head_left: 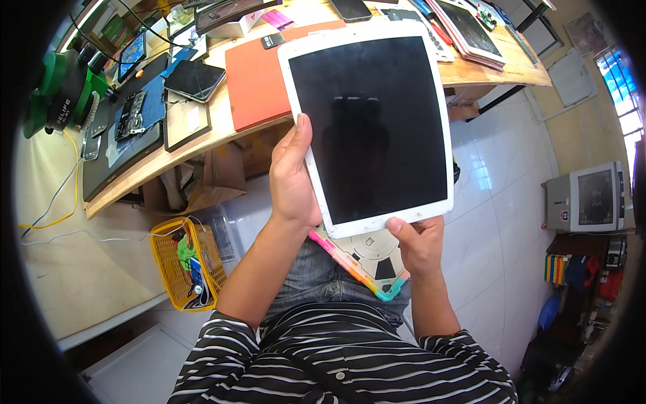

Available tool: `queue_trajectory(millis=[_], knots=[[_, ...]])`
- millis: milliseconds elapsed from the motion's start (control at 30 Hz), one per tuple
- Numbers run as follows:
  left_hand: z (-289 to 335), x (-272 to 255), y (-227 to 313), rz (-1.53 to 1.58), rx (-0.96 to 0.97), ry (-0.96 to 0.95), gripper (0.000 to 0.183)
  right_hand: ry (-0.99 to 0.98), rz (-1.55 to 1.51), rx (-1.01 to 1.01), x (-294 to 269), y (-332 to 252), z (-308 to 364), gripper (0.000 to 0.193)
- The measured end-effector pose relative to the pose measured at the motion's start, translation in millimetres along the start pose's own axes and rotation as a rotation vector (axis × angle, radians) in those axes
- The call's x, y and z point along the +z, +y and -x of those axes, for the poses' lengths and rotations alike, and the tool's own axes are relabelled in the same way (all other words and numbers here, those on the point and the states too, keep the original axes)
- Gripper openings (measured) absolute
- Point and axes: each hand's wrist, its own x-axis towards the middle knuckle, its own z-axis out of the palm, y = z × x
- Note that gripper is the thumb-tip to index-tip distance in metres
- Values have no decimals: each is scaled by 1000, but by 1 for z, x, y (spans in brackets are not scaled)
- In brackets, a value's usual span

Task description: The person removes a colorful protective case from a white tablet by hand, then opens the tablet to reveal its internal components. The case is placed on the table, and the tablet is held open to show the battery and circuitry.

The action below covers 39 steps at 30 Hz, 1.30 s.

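Observation:
A white-framed tablet (377, 128) with a dark, glossy screen is held up in front of me, tilted slightly. My left hand (293, 176) grips its left edge, thumb along the frame and fingers behind it. At the lower right edge my right hand (418, 244) pinches the bottom frame, its thumb on the front and the other fingers hidden underneath. The frame looks smudged near the bottom. Below the tablet, a pale case with a multicoloured rim (367, 259) rests on my lap, partly covered by the tablet.
An orange mat (252, 87) lies on the wooden workbench (151, 172), with phones and parts to its left. A green and black microscope (64, 94) stands at far left. A yellow basket (161, 252) holds cables on the floor. A grey air cooler (585, 198) stands at right.

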Motion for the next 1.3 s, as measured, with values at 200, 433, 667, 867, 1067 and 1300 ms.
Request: queue_trajectory(millis=[200, 433, 667, 867, 1067, 1300], knots=[[11, 2, 3, -135, -22, 28, 39, -259, -22, -214, -62, -15, -24, 89], [28, 6, -11, -147, -211, 26, 39, -66, 75, -467, -73, -83, -76, 45], [33, -6, -26, -74, -358, -32, 37, 149, 52, -406, -42, -91, -82, 27], [32, 26, -20, -8, -432, 5, 36, 204, 71, -305, -52, -88, -85, 21], [28, 13, -27, -104, -449, -41, 32, 297, 170, -250, -54, -85, -83, 21], [25, -2, -29, -65, -423, -121, 33, 266, 116, -277, -59, -80, -85, 22]])
